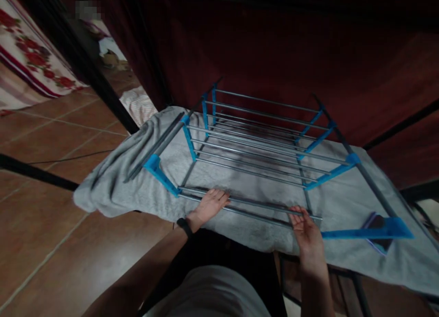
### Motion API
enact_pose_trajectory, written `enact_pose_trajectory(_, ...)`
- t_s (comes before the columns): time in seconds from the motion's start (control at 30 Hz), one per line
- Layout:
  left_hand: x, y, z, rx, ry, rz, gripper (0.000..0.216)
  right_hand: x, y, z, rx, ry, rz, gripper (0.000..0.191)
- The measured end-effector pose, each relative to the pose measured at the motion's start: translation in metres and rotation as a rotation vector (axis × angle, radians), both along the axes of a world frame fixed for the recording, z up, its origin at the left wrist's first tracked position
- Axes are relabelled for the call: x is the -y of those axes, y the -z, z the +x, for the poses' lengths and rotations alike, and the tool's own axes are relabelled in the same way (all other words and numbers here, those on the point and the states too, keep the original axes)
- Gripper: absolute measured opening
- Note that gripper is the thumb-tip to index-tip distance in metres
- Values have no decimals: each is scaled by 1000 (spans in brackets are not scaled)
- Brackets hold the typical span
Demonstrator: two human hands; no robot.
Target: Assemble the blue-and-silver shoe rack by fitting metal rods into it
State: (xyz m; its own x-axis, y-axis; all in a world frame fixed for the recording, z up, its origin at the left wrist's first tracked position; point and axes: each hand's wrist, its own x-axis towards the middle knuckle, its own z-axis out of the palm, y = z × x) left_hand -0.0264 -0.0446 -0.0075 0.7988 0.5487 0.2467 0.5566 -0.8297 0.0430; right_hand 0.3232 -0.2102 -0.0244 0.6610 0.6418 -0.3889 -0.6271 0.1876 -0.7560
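A rack [260, 145] of thin grey metal tubes joined by blue plastic brackets lies on a grey blanket. Along its near side runs a pair of metal tubes [254, 202]. My left hand [213, 203], with a dark band at the wrist, has its fingers over these tubes left of their middle. Toward their right end, the fingers of my right hand [303, 223] curl round the upper tube from below. A blue bracket [161, 176] meets the tubes at the left. Another blue bracket [366, 230] reaches out to the right, beyond my right hand.
The grey blanket [116, 189] covers a raised surface. A dark flat object with a purple edge [377, 223] lies partly beneath the right bracket. Black metal bars [103, 84] and a dark red curtain [260, 52] border the surface. Floral cloth [34, 56] hangs over the tiled floor [61, 139].
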Motion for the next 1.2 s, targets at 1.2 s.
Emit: enact_pose_trajectory(1.2,-3,-11,5,-46,92,-95,22,-4,3,19,-32,-62,-125,7)
